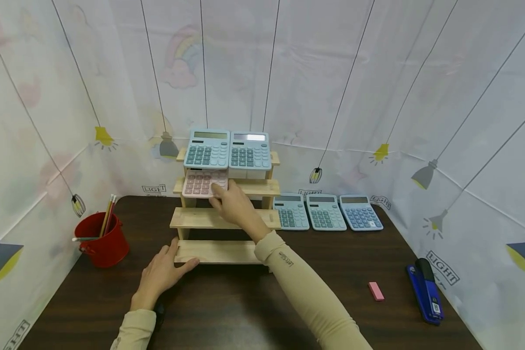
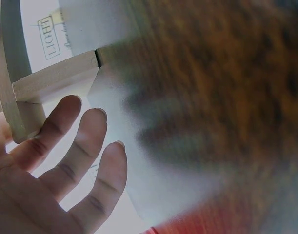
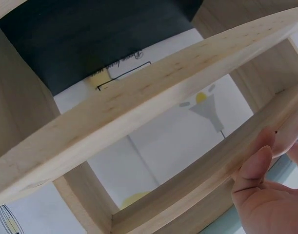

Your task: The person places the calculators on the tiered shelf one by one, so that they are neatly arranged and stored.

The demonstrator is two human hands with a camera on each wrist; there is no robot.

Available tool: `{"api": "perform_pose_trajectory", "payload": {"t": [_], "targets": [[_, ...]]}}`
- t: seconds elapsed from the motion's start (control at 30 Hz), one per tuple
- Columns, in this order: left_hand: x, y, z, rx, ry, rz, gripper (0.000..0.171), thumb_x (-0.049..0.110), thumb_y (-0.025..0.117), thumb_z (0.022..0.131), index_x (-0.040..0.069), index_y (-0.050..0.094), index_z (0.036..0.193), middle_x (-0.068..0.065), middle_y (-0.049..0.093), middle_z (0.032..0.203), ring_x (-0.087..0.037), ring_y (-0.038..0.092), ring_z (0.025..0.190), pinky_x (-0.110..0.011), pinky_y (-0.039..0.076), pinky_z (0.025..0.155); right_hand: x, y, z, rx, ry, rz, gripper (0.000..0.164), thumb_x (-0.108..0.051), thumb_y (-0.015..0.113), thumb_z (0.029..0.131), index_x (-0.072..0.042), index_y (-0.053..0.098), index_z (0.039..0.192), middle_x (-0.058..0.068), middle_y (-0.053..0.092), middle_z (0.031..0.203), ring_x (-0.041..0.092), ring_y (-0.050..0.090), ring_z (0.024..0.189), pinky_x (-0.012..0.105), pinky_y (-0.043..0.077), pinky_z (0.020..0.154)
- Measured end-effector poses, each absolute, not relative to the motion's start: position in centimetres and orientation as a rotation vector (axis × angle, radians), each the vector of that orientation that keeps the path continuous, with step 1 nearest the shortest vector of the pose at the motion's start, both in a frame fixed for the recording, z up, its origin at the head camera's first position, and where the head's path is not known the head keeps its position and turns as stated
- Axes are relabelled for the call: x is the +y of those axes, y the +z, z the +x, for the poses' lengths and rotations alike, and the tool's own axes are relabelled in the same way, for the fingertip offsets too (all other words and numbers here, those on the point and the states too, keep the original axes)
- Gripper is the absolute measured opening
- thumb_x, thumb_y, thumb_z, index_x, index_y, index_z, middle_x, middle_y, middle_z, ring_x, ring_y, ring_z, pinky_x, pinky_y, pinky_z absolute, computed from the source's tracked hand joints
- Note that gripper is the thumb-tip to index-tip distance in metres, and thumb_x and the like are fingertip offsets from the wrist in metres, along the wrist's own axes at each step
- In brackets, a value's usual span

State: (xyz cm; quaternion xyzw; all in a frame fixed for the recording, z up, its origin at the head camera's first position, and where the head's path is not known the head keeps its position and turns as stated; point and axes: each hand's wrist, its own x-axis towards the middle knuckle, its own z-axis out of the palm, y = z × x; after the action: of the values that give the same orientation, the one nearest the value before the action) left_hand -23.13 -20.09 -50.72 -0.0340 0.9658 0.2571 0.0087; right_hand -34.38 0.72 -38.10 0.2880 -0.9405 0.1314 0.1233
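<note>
A pink calculator (image 1: 199, 183) leans on the second shelf from the top of a wooden tiered rack (image 1: 223, 218). My right hand (image 1: 235, 204) pinches the lower right part of that calculator. In the right wrist view, the right hand (image 3: 273, 197) is beside the shelf edge, and its grip is partly cut off by the frame. Two light blue calculators, one on the left (image 1: 207, 148) and one on the right (image 1: 250, 150), stand on the top shelf. My left hand (image 1: 159, 274) rests at the left end of the bottom shelf, its fingers extended (image 2: 85, 151).
Several blue calculators (image 1: 326, 212) stand right of the rack against the wall. A red bucket (image 1: 107, 245) with pencils is at the left. A pink eraser (image 1: 376, 291) and a blue stapler (image 1: 424, 291) lie on the dark table (image 1: 332, 272) at the right.
</note>
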Motion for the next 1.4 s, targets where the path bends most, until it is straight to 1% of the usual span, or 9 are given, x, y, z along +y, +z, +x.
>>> {"api": "perform_pose_trajectory", "payload": {"t": [0.1, 0.2, 0.3, 0.47, 0.57, 0.7, 0.87, 1.03, 1.4], "targets": [[-20.1, -50.6, -23.3, 3.021, 0.801, -0.092, 0.117, 0.087, 0.051, 0.079, 0.008, 0.023, 0.160, -0.022, 0.055, 0.134, -0.033, 0.063, 0.101, -0.051, 0.052, 0.070, 1.5, -37.9, -34.0, -2.806, 0.427, 0.788, 0.052, -0.044, 0.053, 0.103, -0.024, 0.046, 0.151, 0.027, 0.043, 0.151, 0.038, 0.057, 0.129, 0.048, 0.053, 0.100], [-20.1, -50.6, -23.4, 3.032, 0.799, -0.077, 0.117, 0.087, 0.051, 0.079, 0.008, 0.023, 0.160, -0.023, 0.055, 0.133, -0.034, 0.063, 0.099, -0.050, 0.052, 0.069, 2.9, -37.7, -33.3, -2.809, 0.473, 0.765, 0.055, -0.045, 0.055, 0.102, -0.022, 0.046, 0.152, 0.025, 0.038, 0.156, 0.040, 0.051, 0.136, 0.052, 0.049, 0.105], [-20.1, -50.6, -23.3, 3.035, 0.798, -0.075, 0.116, 0.086, 0.051, 0.080, 0.008, 0.023, 0.160, -0.023, 0.055, 0.134, -0.035, 0.063, 0.100, -0.050, 0.052, 0.069, 4.9, -37.8, -32.2, -2.741, 0.525, 0.750, 0.053, -0.044, 0.058, 0.101, -0.019, 0.051, 0.147, 0.023, 0.045, 0.152, 0.039, 0.056, 0.130, 0.053, 0.051, 0.102], [-20.2, -50.5, -23.3, 3.031, 0.796, -0.077, 0.114, 0.085, 0.053, 0.081, 0.008, 0.022, 0.161, -0.023, 0.055, 0.133, -0.033, 0.062, 0.097, -0.046, 0.050, 0.065, 9.1, -38.9, -31.0, -2.494, 0.582, 0.764, 0.045, -0.034, 0.065, 0.097, -0.008, 0.063, 0.133, 0.023, 0.058, 0.133, 0.039, 0.063, 0.113, 0.053, 0.055, 0.089], [-20.3, -50.4, -23.3, 3.038, 0.792, -0.074, 0.114, 0.084, 0.053, 0.081, 0.008, 0.022, 0.160, -0.023, 0.055, 0.132, -0.033, 0.062, 0.096, -0.047, 0.050, 0.065, 11.6, -40.0, -30.7, -2.407, 0.613, 0.728, 0.041, -0.029, 0.066, 0.096, -0.005, 0.066, 0.129, 0.024, 0.060, 0.129, 0.039, 0.062, 0.108, 0.053, 0.054, 0.085], [-20.4, -50.2, -23.4, 3.044, 0.786, -0.080, 0.114, 0.085, 0.053, 0.081, 0.009, 0.022, 0.160, -0.023, 0.055, 0.132, -0.036, 0.062, 0.099, -0.051, 0.052, 0.069, 14.9, -41.5, -30.9, -2.445, 0.698, 0.592, 0.043, -0.030, 0.064, 0.097, -0.002, 0.064, 0.130, 0.024, 0.058, 0.132, 0.042, 0.056, 0.110, 0.055, 0.050, 0.087], [-20.3, -50.3, -23.2, 3.026, 0.790, -0.069, 0.114, 0.085, 0.052, 0.081, 0.008, 0.022, 0.160, -0.024, 0.054, 0.134, -0.037, 0.062, 0.101, -0.053, 0.052, 0.071, 18.7, -43.6, -31.9, -2.585, 0.754, 0.357, 0.051, -0.036, 0.061, 0.098, -0.002, 0.059, 0.135, 0.025, 0.051, 0.137, 0.045, 0.046, 0.120, 0.060, 0.042, 0.097], [-20.4, -50.6, -23.0, 3.022, 0.786, -0.087, 0.115, 0.085, 0.052, 0.081, 0.008, 0.022, 0.160, -0.024, 0.055, 0.134, -0.035, 0.063, 0.099, -0.050, 0.051, 0.068, 20.9, -46.1, -34.2, -2.758, 0.674, 0.204, 0.063, -0.045, 0.057, 0.098, -0.001, 0.051, 0.143, 0.030, 0.048, 0.141, 0.049, 0.044, 0.125, 0.063, 0.037, 0.103], [-20.1, -50.9, -23.2, 3.022, 0.800, -0.090, 0.114, 0.084, 0.052, 0.082, 0.009, 0.021, 0.161, -0.023, 0.053, 0.137, -0.037, 0.062, 0.103, -0.053, 0.052, 0.073, 20.4, -49.3, -38.8, -3.084, 0.403, 0.095, 0.083, -0.061, 0.050, 0.095, 0.001, 0.041, 0.150, 0.037, 0.042, 0.144, 0.057, 0.038, 0.135, 0.066, 0.031, 0.112]]}}
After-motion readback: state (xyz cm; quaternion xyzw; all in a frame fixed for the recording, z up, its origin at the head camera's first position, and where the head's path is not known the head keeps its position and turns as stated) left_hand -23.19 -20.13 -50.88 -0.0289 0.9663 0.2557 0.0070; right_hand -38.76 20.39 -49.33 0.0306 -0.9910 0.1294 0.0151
